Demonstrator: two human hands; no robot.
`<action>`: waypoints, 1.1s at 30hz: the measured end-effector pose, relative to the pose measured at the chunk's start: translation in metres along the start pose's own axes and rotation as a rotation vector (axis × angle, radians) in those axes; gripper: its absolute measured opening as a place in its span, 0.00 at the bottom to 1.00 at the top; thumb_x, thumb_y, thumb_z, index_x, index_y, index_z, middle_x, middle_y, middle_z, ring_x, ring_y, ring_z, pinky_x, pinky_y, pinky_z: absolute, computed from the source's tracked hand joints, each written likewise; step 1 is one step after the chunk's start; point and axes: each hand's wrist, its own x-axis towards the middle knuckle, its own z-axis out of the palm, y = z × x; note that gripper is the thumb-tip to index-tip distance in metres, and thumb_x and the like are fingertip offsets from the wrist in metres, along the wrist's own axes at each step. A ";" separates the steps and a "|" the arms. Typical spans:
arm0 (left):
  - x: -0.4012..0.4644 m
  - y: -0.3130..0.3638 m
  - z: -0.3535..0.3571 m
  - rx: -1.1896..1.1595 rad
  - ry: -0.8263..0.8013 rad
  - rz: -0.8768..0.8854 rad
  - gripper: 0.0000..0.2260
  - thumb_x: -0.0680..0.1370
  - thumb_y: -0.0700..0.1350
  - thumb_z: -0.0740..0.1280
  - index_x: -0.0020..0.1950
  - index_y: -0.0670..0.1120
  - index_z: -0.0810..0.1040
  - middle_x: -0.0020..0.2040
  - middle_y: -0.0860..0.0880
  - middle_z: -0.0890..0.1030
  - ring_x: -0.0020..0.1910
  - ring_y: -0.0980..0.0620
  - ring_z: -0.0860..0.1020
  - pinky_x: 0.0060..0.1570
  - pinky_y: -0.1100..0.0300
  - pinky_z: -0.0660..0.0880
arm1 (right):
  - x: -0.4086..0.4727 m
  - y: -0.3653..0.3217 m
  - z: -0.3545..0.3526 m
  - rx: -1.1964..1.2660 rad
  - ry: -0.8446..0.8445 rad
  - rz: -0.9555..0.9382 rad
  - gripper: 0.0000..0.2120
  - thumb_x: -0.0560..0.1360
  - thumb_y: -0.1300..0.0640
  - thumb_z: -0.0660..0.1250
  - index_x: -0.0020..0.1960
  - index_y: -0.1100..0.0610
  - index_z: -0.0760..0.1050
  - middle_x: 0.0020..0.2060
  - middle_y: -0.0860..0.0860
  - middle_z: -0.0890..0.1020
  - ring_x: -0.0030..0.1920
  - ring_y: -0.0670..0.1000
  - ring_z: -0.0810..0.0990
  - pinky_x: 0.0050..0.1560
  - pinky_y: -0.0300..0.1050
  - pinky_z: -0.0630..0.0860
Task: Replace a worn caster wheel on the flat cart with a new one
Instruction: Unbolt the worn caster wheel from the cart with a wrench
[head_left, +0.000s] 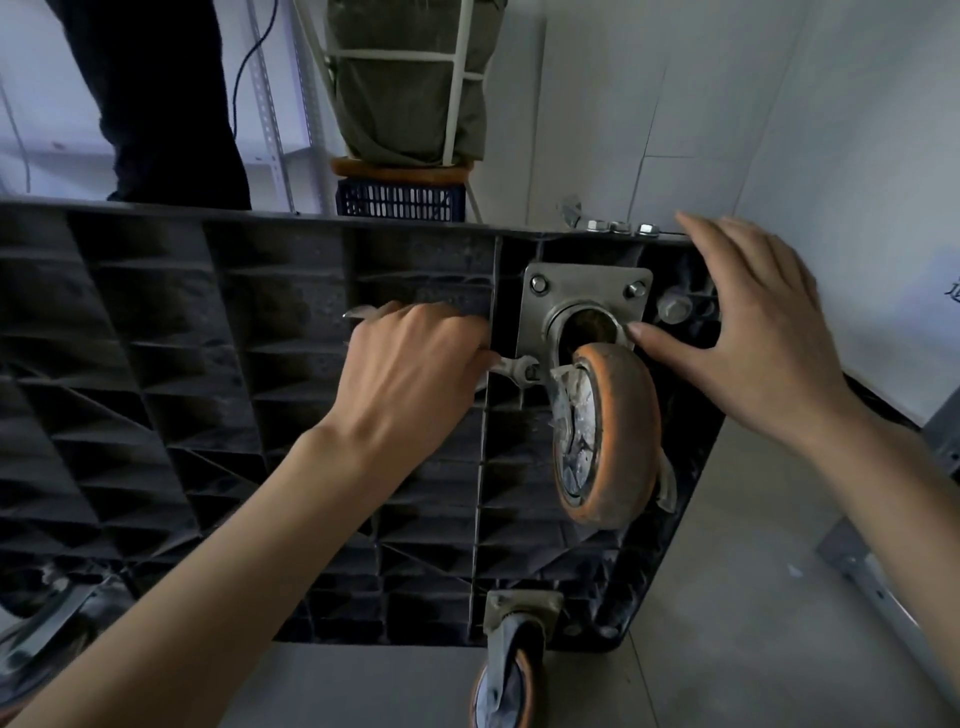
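- The black ribbed plastic underside of the flat cart (208, 364) stands turned on edge and fills most of the view, its honeycomb of ribs facing the camera.
- The worn orange caster wheel with a grey, cracked hub (605, 441) sits near the cart's upper right corner, hanging below its square steel mounting plate (587, 291).
- Two bolt heads (540, 284) show at the plate's top corners; a larger hex bolt (674, 310) sits just beside the plate on its right.
- The left hand (415, 364) is just left of the plate, fingers curled round the handle of a silver metal wrench (511, 364); the wrench head sits on a fastener at the plate's lower left corner, touching it.
- A silvery tip (358, 313) sticks out past the left hand on the side away from the plate; what it belongs to cannot be told.
- The right hand (748, 332) is just right of the plate, fingers spread and relaxed, grasping nothing; its thumb tip touches the rim of the swivel collar above the worn wheel, and its fingers lie over the cart's upper right edge.
- Three silver nuts (621, 227) sit in a row on the cart's top edge, above the plate.
- A second caster with an orange tread (506, 670) is mounted at the cart's lower edge, well below the plate.
- Beyond the cart, above and left of the plate, a dark blue slotted crate (400, 200) stands on the floor with an olive cloth bundle (410, 78) over it.
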 end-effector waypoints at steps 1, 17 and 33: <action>0.002 0.001 -0.001 0.005 0.004 0.006 0.07 0.80 0.53 0.69 0.47 0.53 0.85 0.45 0.52 0.84 0.46 0.45 0.82 0.39 0.58 0.61 | 0.000 0.000 0.000 0.000 -0.002 0.002 0.42 0.73 0.33 0.64 0.80 0.53 0.60 0.75 0.52 0.67 0.76 0.54 0.61 0.77 0.54 0.57; 0.041 0.001 -0.018 0.187 -0.171 0.170 0.05 0.79 0.52 0.69 0.50 0.55 0.83 0.47 0.51 0.84 0.48 0.44 0.82 0.44 0.54 0.71 | -0.002 -0.003 0.004 0.013 0.036 0.027 0.42 0.73 0.35 0.67 0.80 0.54 0.61 0.71 0.53 0.69 0.73 0.55 0.63 0.74 0.54 0.60; 0.018 -0.013 -0.005 0.115 0.038 0.252 0.06 0.77 0.47 0.71 0.40 0.48 0.82 0.39 0.51 0.82 0.45 0.46 0.80 0.50 0.56 0.65 | -0.001 -0.004 0.013 0.005 0.075 0.039 0.41 0.74 0.33 0.63 0.79 0.54 0.61 0.69 0.54 0.69 0.72 0.58 0.65 0.74 0.56 0.61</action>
